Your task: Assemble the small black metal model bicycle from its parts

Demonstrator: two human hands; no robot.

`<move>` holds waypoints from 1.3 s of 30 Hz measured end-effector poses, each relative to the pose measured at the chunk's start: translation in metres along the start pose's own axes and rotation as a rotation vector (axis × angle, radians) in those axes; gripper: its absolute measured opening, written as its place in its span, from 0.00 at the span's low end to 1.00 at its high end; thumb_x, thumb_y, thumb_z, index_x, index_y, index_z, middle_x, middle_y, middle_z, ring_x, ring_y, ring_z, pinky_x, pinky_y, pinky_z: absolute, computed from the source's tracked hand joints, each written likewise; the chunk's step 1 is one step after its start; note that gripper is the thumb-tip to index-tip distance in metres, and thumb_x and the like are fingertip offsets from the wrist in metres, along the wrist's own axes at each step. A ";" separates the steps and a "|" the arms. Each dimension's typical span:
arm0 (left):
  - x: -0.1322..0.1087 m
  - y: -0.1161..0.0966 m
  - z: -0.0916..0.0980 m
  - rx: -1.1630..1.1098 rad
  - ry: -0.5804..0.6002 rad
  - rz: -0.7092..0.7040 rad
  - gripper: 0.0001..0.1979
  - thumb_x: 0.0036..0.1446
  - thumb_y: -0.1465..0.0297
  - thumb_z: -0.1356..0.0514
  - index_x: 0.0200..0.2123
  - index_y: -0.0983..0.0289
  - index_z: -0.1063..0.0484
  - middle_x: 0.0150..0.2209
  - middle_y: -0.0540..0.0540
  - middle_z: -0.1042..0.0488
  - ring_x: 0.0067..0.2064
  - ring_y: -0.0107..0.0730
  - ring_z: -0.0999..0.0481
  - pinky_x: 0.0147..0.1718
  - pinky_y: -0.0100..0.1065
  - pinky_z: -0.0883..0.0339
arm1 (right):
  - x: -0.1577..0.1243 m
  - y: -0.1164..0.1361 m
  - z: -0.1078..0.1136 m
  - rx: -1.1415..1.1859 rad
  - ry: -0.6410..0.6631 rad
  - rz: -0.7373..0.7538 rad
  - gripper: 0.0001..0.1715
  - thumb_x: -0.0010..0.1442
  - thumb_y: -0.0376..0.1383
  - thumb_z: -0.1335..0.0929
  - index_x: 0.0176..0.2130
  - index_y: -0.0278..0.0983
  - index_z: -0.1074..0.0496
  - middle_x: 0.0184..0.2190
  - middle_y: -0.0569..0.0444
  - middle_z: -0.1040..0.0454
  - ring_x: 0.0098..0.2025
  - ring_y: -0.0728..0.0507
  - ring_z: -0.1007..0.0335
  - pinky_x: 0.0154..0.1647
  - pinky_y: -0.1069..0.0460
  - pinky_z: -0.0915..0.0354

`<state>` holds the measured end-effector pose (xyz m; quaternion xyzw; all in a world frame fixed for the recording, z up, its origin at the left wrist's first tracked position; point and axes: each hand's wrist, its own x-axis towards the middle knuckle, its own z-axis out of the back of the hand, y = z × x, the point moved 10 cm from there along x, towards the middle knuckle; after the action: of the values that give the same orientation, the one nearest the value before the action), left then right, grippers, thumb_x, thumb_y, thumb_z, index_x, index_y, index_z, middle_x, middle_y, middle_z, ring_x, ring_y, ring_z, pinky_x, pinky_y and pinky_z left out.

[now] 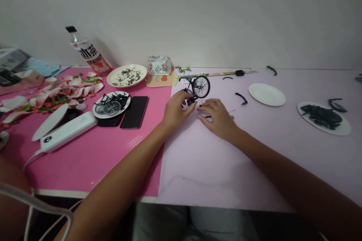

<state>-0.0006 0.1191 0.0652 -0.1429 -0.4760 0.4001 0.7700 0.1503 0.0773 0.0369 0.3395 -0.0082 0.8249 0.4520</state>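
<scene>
Over lilac surface [215, 169] | model bicycle [195, 88] | ahead of left grip [177, 109] (near end pinched)

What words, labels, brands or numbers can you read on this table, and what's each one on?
"茶": on the label of the bottle; the lettering beside it is not clear enough to read.
Too small or blurred to read: the bottle's finer print, the light mark on the white handheld device, the print on the long thin rod, and any on the grey-white carton.
No number is legible.
</scene>
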 end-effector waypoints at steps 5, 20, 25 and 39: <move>-0.003 -0.010 -0.006 -0.051 0.038 -0.043 0.08 0.63 0.66 0.32 0.43 0.60 0.24 0.40 0.55 0.21 0.31 0.29 0.27 0.33 0.33 0.31 | -0.003 -0.009 0.023 0.074 -0.157 -0.044 0.02 0.67 0.37 0.28 0.39 0.42 0.23 0.40 0.48 0.19 0.48 0.34 0.25 0.52 0.37 0.27; -0.010 -0.022 -0.017 -0.135 0.077 -0.004 0.07 0.61 0.68 0.32 0.41 0.60 0.24 0.38 0.53 0.23 0.32 0.29 0.27 0.31 0.32 0.31 | -0.011 -0.013 0.039 0.285 -0.277 -0.173 0.12 0.70 0.39 0.29 0.53 0.41 0.27 0.45 0.48 0.19 0.46 0.39 0.20 0.46 0.43 0.24; -0.012 -0.026 -0.021 -0.112 0.100 -0.063 0.07 0.62 0.68 0.32 0.42 0.61 0.24 0.38 0.54 0.22 0.31 0.28 0.28 0.31 0.31 0.31 | -0.016 -0.023 0.033 0.390 -0.280 -0.226 0.21 0.68 0.38 0.27 0.56 0.42 0.34 0.49 0.47 0.19 0.49 0.38 0.18 0.49 0.42 0.23; -0.012 -0.029 -0.020 -0.047 0.096 -0.119 0.07 0.62 0.68 0.31 0.42 0.63 0.22 0.37 0.55 0.21 0.31 0.28 0.26 0.31 0.30 0.29 | -0.018 -0.021 0.037 0.359 -0.307 -0.192 0.21 0.68 0.40 0.27 0.56 0.43 0.34 0.50 0.47 0.21 0.52 0.37 0.18 0.54 0.40 0.21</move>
<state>0.0274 0.0944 0.0653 -0.1515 -0.4555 0.3351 0.8107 0.1926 0.0645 0.0495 0.5349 0.1021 0.7051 0.4542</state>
